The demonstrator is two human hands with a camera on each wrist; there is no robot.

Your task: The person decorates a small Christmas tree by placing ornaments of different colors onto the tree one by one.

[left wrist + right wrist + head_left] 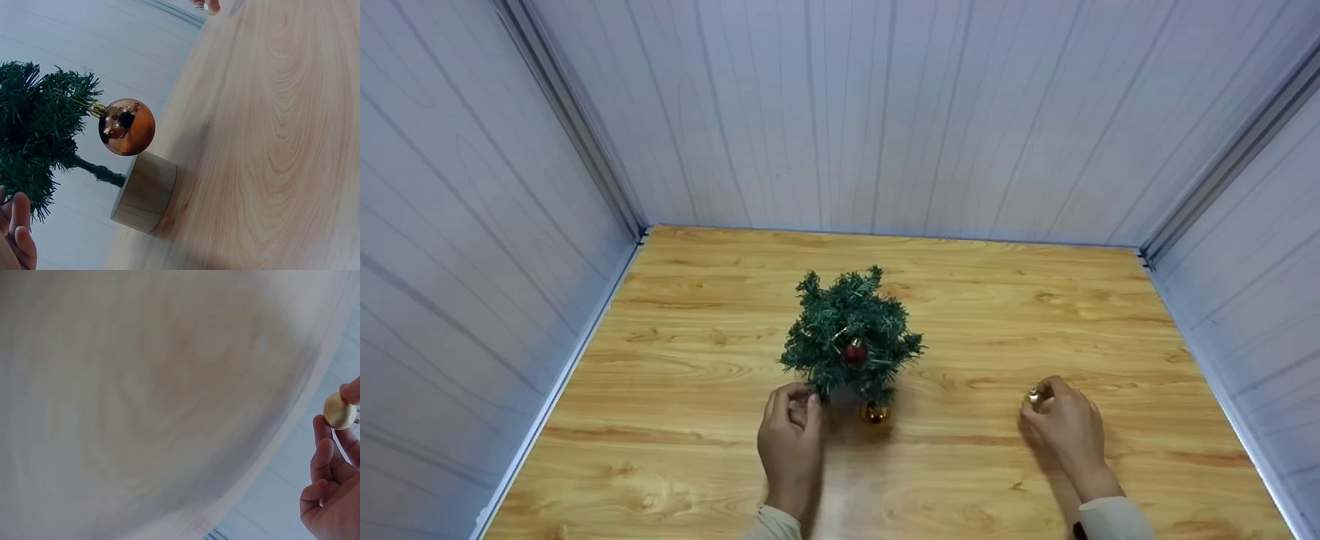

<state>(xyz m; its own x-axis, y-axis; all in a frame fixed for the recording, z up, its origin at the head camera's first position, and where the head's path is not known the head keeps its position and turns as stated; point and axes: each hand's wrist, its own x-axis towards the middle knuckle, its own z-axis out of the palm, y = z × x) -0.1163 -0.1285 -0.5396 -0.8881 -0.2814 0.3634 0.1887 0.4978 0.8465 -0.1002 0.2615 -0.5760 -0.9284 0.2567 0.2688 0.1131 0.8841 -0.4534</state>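
Note:
A small artificial Christmas tree (847, 322) stands upright on a round wooden base (149, 191). A red bauble (854, 352) hangs on its near side, and a shiny copper-gold bauble (128, 127) hangs low from a branch, close over the base. At the tree's lower left, my left hand (791, 442) pinches a branch tip between curled fingers and thumb. Well to the right of the tree, my right hand (1069, 427) holds a small gold bauble (339, 412) between thumb and fingertips, its metal cap showing at one side.
The wood-grain table (697, 315) meets a pale panelled wall (847, 112) at the back. More panels close off the left wall (472, 225) and the right wall (1252, 262). A band of bare tabletop lies between the tree and my right hand.

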